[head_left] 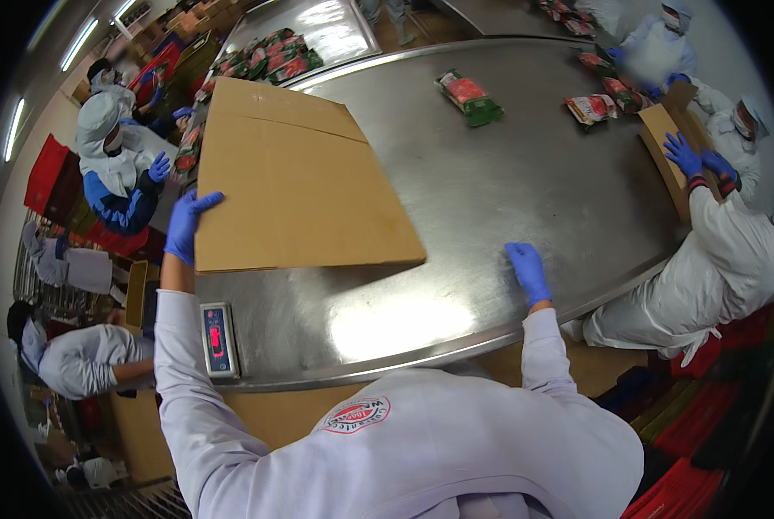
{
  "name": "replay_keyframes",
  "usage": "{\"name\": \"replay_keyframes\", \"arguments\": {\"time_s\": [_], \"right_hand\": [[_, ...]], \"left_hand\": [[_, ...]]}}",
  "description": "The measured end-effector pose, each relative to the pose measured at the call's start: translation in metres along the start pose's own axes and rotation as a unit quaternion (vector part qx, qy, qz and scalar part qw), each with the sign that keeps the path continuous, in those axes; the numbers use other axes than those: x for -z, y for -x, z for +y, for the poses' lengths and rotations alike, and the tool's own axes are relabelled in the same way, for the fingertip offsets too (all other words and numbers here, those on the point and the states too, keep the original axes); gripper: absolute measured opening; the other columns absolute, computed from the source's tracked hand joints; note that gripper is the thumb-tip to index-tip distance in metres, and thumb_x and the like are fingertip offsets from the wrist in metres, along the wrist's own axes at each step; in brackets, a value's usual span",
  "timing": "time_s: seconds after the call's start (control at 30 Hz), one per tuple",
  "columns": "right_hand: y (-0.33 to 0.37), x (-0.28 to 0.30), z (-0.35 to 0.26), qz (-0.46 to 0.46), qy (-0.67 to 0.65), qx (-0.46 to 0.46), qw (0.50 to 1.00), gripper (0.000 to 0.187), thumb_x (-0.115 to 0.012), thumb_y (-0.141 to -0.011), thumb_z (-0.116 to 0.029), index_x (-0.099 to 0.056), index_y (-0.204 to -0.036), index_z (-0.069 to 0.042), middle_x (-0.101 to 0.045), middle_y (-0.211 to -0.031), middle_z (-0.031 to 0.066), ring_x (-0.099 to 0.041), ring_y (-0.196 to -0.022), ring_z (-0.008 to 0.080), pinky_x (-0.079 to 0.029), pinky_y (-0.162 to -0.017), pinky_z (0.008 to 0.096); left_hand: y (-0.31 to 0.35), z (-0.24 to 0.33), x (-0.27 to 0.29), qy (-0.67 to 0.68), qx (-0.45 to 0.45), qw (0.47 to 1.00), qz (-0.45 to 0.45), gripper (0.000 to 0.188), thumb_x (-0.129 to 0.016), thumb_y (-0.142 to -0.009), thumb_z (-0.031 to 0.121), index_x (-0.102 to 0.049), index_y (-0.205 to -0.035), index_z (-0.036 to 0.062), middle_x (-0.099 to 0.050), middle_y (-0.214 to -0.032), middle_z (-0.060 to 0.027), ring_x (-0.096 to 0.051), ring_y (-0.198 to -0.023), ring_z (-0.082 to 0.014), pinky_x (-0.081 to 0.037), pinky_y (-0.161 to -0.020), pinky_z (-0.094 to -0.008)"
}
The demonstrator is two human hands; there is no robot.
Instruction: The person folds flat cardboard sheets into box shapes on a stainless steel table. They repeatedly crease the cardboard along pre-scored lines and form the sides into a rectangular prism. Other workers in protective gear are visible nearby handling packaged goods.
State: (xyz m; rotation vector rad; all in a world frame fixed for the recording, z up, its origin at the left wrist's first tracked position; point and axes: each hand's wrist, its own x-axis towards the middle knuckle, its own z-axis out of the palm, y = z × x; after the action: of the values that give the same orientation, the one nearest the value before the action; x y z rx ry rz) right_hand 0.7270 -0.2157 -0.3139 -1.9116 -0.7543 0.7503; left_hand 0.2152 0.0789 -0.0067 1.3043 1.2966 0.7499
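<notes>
A flattened brown cardboard box (300, 186) is tilted above the steel table (543, 186), left of the middle. My left hand (185, 227), in a blue glove, grips it by its left edge, with the thumb on the near face and the other fingers hidden behind. My right hand (530, 272), gloved in blue too, is over the table's near side, well apart from the cardboard. Its fingers are curled together, and nothing shows in them. A small scale (220, 339) with a lit red display sits at the near left edge of the table, below my left hand.
A red and green bag (471, 97) lies at the far middle of the table. More bags (592, 109) lie at the far right, others (275, 56) at the far left. On the right a co-worker (707, 242) handles an opened carton (664, 156). Other workers (115, 164) stand left.
</notes>
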Motion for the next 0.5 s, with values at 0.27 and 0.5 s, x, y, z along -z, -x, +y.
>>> {"name": "replay_keyframes", "arguments": {"time_s": [0.27,0.5], "right_hand": [[0.052,0.093,0.041,-0.026,0.137,-0.023,0.990,0.029,-0.062,-0.088,-0.024,-0.067,-0.098,0.003,-0.066,-0.100,0.0168,-0.063,-0.081,0.0277,-0.049,-0.078,0.0354],[0.090,0.190,0.101,0.160,-0.024,-0.152,0.975,0.027,-0.064,-0.088,-0.021,-0.068,-0.099,0.003,-0.066,-0.093,0.0112,-0.061,-0.085,0.0177,-0.048,-0.079,0.0303]], "left_hand": [[-0.134,-0.041,-0.225,0.105,-0.087,0.986,-0.095,0.035,-0.071,-0.081,0.014,-0.060,-0.109,-0.0047,-0.067,-0.091,-0.0103,-0.066,-0.077,-0.0184,-0.053,-0.069,-0.0287],[-0.239,-0.014,-0.520,0.077,-0.109,0.988,-0.083,0.031,-0.072,-0.078,0.011,-0.060,-0.101,-0.0053,-0.068,-0.097,-0.0180,-0.066,-0.081,-0.0231,-0.052,-0.072,-0.0345]]}}
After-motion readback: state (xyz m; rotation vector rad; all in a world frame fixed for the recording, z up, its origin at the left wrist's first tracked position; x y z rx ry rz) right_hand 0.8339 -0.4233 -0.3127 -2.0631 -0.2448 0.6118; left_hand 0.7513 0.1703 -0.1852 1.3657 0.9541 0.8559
